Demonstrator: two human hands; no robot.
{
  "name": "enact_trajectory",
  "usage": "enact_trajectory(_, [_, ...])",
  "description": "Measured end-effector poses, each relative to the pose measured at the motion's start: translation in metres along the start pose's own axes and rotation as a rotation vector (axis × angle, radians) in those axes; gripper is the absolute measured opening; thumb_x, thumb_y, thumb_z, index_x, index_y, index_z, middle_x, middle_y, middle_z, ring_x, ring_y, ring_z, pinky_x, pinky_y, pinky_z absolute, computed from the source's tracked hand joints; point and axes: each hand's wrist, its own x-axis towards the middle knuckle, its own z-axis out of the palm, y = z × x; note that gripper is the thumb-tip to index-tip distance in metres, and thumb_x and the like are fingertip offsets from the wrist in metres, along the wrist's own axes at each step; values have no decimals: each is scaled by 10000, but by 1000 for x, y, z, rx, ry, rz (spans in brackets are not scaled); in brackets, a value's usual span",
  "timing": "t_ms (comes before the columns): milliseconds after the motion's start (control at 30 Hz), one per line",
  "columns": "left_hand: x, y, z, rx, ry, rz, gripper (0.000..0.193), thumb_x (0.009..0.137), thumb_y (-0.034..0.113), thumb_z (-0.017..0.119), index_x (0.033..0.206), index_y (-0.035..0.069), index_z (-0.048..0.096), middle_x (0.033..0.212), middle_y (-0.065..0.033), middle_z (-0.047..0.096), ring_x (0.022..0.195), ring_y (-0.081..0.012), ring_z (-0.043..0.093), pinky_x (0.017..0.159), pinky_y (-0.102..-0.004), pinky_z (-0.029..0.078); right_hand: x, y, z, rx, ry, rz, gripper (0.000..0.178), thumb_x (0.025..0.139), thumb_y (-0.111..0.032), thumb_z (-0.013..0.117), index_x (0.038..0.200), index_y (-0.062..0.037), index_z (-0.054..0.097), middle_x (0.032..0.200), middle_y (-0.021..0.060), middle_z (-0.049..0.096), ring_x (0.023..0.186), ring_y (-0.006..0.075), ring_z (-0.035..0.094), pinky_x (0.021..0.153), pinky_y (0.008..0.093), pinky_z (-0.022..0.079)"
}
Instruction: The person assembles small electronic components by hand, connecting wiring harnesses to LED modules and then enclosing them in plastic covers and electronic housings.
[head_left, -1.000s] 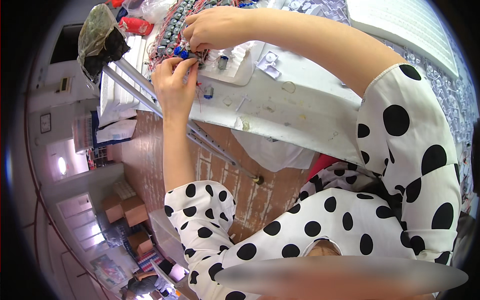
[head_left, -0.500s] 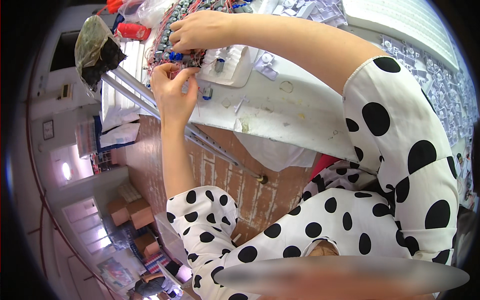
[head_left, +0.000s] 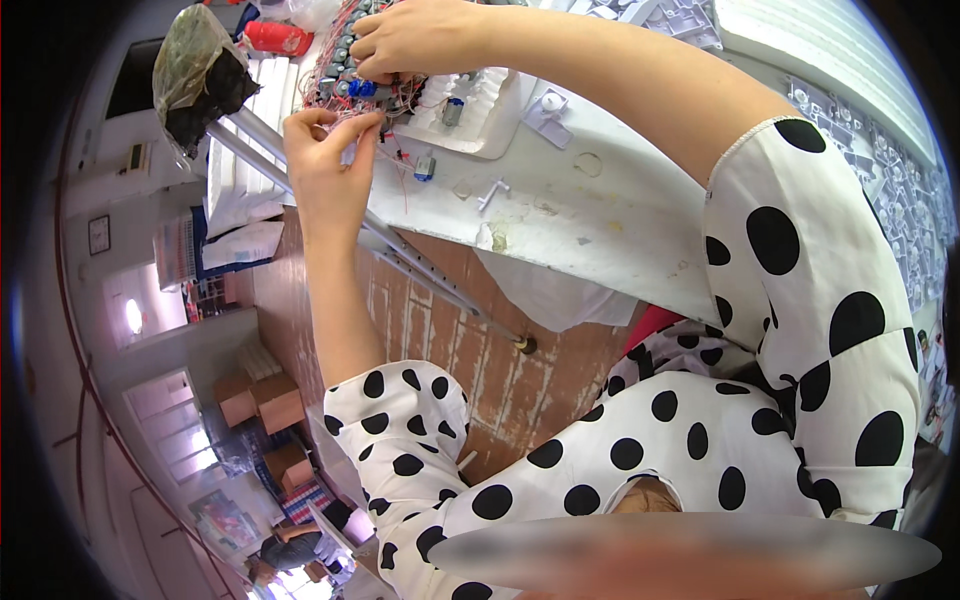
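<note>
My left hand (head_left: 328, 165) is at the near edge of a heap of small grey motors (head_left: 337, 70) with thin red wires. Its thumb and index finger are pinched together beside the wires; what lies between the tips is too small to make out. My right hand (head_left: 420, 38) reaches over the heap from the right, fingers curled down among the motors, and its fingertips are partly hidden. Just below it sits a blue-ended motor (head_left: 362, 88). One motor (head_left: 453, 112) rests in a white foam tray (head_left: 490, 140), and another motor (head_left: 424, 167) lies on the bench.
On the white bench (head_left: 610, 215) are a white plastic part (head_left: 549, 117) and a small T-shaped piece (head_left: 492, 194). Many pale plastic parts (head_left: 850, 130) spread out at right. A bag-topped metal crutch (head_left: 255, 140) leans at left, beside a red roll-shaped object (head_left: 278, 38).
My left hand has shifted slightly left along the heap, fingertips still pinched. The right hand stays over the motors. The whole view has tilted a little.
</note>
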Motion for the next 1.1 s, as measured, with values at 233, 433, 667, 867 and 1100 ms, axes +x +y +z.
enact_trajectory(233, [-23,7,-13,-178,207,-521,174,909,207,783,970,45,758,777,-35,660,646,-126,580,621,-256,475,-2,-1,0,-45,6,-10,118,862,-197,584,882,-114,665,1007,42,632,1050,234,603,859,348,513])
enact_trajectory(433, [-60,53,25,-69,-173,-697,352,898,324,779,1018,-2,721,877,-153,701,735,-245,650,702,-371,529,-1,-9,-8,24,-81,31,136,862,-196,589,930,-105,664,1005,39,631,1044,235,599,881,348,505])
enact_trajectory(667, [-74,36,36,-421,29,-689,310,926,215,771,1096,-30,685,933,-118,695,793,-191,683,717,-301,546,-7,-7,-20,47,-152,-35,174,835,-199,607,962,-88,651,1046,56,632,1064,246,588,916,351,498])
enact_trajectory(867, [-42,23,-2,-864,473,-728,280,990,186,708,1107,-59,646,915,-84,689,764,-131,685,710,-265,593,-14,-3,-22,34,-105,-140,150,848,-204,602,952,-99,628,1049,55,607,1069,244,580,909,352,500])
enact_trajectory(1100, [-35,19,-4,-894,496,-742,280,988,156,705,1117,-81,629,930,-98,696,803,-142,698,741,-264,596,-14,-7,-19,13,-109,-89,169,848,-191,603,992,-109,634,1045,52,606,1067,242,582,896,347,506])
